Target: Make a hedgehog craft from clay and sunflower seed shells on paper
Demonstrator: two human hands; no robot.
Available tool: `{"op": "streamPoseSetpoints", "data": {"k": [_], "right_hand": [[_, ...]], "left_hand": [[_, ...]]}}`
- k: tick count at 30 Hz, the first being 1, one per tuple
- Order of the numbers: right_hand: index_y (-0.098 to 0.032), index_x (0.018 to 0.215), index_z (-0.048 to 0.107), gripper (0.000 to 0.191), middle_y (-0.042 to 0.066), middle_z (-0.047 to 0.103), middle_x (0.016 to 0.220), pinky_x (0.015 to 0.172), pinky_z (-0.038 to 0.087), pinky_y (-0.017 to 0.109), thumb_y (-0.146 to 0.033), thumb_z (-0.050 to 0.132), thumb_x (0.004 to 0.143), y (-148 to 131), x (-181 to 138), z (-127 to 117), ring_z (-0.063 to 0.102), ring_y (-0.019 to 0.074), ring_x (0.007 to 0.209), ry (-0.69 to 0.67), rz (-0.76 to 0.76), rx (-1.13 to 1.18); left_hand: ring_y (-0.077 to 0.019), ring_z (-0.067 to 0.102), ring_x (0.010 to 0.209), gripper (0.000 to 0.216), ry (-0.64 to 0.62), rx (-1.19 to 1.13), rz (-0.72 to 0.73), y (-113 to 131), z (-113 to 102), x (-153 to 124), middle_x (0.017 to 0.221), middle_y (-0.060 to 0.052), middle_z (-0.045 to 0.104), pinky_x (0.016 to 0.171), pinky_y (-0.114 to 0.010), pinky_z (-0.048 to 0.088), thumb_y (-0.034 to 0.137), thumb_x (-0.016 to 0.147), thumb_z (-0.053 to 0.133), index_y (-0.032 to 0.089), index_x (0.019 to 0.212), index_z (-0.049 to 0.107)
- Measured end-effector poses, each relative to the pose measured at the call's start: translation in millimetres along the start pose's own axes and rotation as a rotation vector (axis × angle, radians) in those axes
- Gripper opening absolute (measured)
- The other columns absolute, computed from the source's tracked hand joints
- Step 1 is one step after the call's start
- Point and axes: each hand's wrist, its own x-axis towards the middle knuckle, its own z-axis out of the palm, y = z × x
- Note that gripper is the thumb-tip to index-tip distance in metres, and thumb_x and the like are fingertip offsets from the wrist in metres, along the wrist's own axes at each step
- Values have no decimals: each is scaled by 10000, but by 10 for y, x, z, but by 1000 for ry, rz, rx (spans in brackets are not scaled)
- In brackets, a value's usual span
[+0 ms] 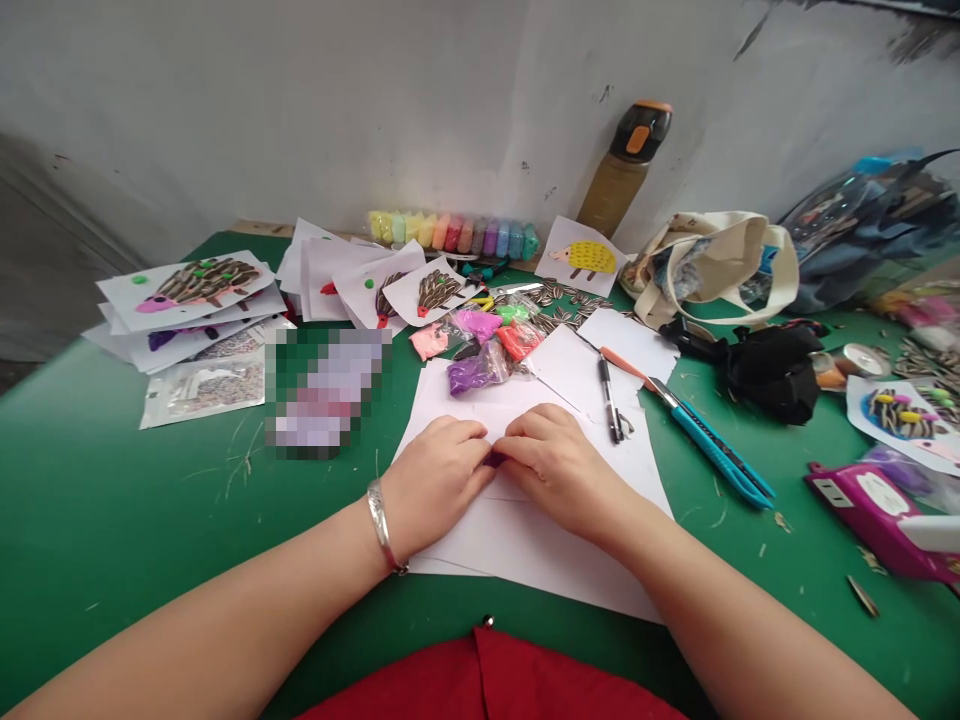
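Observation:
Over white paper sheets (592,560), my left hand (442,480) and my right hand (562,465) meet fingertip to fingertip. Between them they pinch a small dark purple lump of modelling clay (494,459), mostly hidden by the fingers. Just beyond the hands lies an opened packet of purple clay (476,372), with pink clay (430,340), red clay (520,340) and green clay (514,313) packets around it. A black pen (609,400) rests on the paper right of my right hand.
A blue utility knife (712,445) lies right of the paper. Seed-covered hedgehog pictures (199,285) are stacked at left. Sunflower seeds (559,300), a row of clay packets (454,233), a bottle (626,160) and a cloth bag (720,260) stand or lie along the wall.

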Motion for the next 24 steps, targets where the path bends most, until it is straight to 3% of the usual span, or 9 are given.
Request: {"op": "streamPoseSetpoints", "data": {"k": [12,24], "right_hand": [[-207,921,719,171,59,669,883,830,413,369,-153,558,931,-2,20,33,519,207,896,42,18,31],[-202,803,717,174,45,665,834,845,405,372,-121,596,900,-28,45,65,520,203,876,32,54,12]], "left_hand": [[-226,559,862,273,149,99,87,36,138,-37,890,-90,652,829,-393,503,168,1002,404,126,931,664],[-228,529,791,223,102,259,72,109,98,-33,838,-87,627,748,-381,481,92,933,440,137,821,626]]}}
